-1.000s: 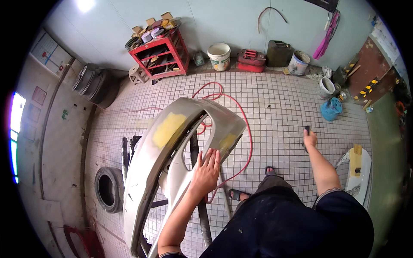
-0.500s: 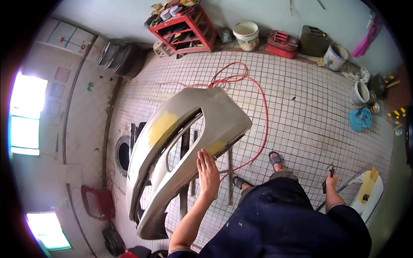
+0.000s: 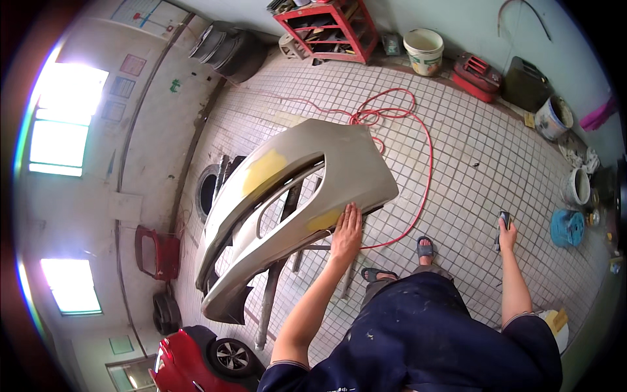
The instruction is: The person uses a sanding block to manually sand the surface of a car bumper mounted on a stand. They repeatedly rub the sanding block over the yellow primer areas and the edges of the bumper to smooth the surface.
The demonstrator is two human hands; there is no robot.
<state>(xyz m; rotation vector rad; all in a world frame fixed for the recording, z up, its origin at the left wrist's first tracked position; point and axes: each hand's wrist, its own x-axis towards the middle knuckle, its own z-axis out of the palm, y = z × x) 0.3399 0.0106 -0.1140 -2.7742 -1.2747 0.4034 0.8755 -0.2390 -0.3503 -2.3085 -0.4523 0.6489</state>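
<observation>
A grey car bumper cover (image 3: pixel 349 153) with two yellow filler patches lies on a metal stand. My left hand (image 3: pixel 347 232) rests flat on its near edge, fingers stretched out and lying over the right side of the lower yellow patch (image 3: pixel 323 221). Out to the right, away from the bumper, my right hand (image 3: pixel 507 236) is closed around a small dark tool (image 3: pixel 503 223). It looks narrow and black; its exact kind is too small to make out.
A red hose (image 3: pixel 429 166) loops across the tiled floor to the bumper's right. Against the far wall stand a red tool cart (image 3: pixel 326 32), a white bucket (image 3: pixel 423 51) and a red can (image 3: pixel 476 77). A red car (image 3: pixel 189 359) is at lower left, a tire (image 3: pixel 208 189) beyond the stand.
My left hand has slid right along the bumper's edge. My right arm has stretched forward with the dark tool. The whole view has turned, bringing the red car in at lower left.
</observation>
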